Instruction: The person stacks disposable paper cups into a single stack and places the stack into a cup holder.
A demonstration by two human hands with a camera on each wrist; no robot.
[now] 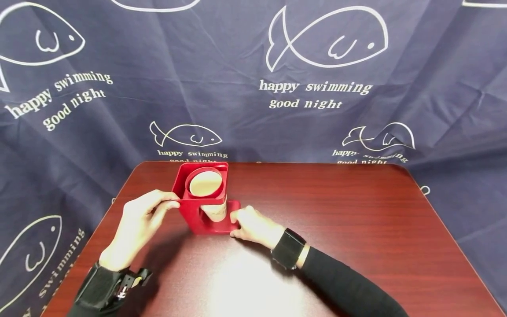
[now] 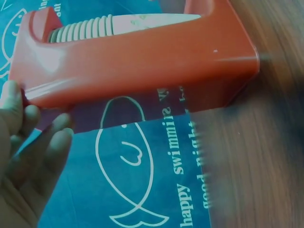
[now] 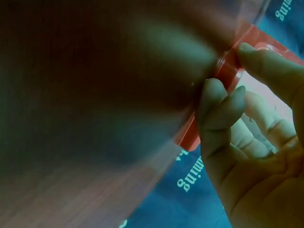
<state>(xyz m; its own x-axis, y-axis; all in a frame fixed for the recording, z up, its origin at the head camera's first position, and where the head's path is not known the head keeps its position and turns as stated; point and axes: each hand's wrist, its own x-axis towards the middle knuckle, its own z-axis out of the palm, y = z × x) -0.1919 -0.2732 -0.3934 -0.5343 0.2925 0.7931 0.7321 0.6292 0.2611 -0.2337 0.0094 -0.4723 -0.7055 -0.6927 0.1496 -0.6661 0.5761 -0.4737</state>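
Observation:
A red cup holder (image 1: 192, 215) stands on the table toward its left side, with a stack of paper cups (image 1: 206, 183) inside a round opening at its top. In the left wrist view, the stacked cup rims (image 2: 85, 29) show through a cut-out in the holder's side (image 2: 142, 71). My left hand (image 1: 136, 222) pinches the holder's top near corner between thumb and fingers. Low on the right, my right hand (image 1: 257, 226) grips the edge of the holder's base (image 3: 229, 71), thumb on one face and curled fingers on the other.
The reddish-brown wooden table (image 1: 336, 220) reaches away to the right of the holder. Behind it hangs a dark blue cloth (image 1: 245, 127) printed with white fish and lettering. A bright glare lies on the table's near middle.

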